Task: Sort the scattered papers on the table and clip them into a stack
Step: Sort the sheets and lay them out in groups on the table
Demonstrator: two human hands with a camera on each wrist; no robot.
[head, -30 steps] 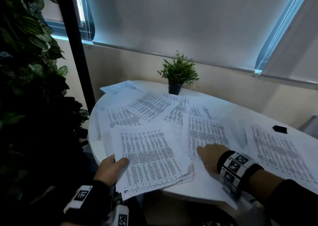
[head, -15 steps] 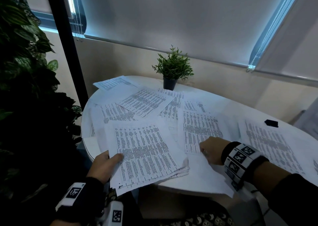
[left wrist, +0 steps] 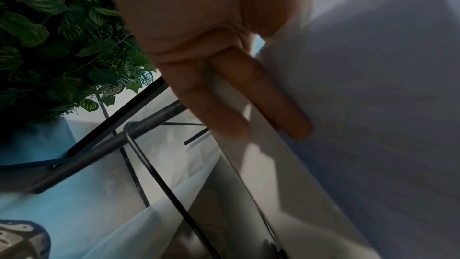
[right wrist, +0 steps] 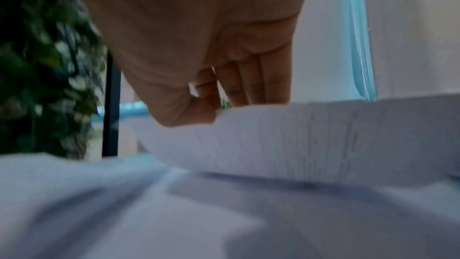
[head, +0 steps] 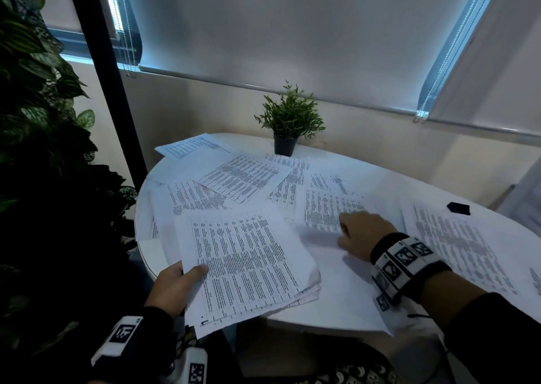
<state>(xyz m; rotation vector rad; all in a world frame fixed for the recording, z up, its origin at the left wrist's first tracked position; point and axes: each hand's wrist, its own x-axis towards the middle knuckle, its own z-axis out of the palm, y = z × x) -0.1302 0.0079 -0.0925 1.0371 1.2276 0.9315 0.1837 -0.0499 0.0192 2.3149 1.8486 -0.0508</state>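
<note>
The gathered stack of white printed sheets (head: 248,269) is seen at the near left edge of the round white table (head: 366,173), with its lower part hanging out over the edge. The sheets are covered with dense rows of small black text in columns, and their corners are not aligned, so several layers are visible at the right lower corner. The stack is gripped by the left hand (head: 177,285): the thumb is laid on the top sheet, and in the left wrist view two fingers (left wrist: 263,95) are seen stretched under the paper.

More loose white printed papers (head: 243,179) are spread over the left and middle part of the table, overlapping each other; one sheet (head: 190,146) lies at the far left edge, and another sheet (head: 456,243) lies at the right side.

The right hand (head: 364,233) is placed near the middle of the table, just right of the stack. One single printed sheet (right wrist: 311,137) is pinched between thumb and fingers, and its edge is lifted and curved above the papers below.

A small black clip (head: 458,208) lies near the far right edge. A small green plant in a dark pot (head: 288,126) stands at the far edge.
</note>
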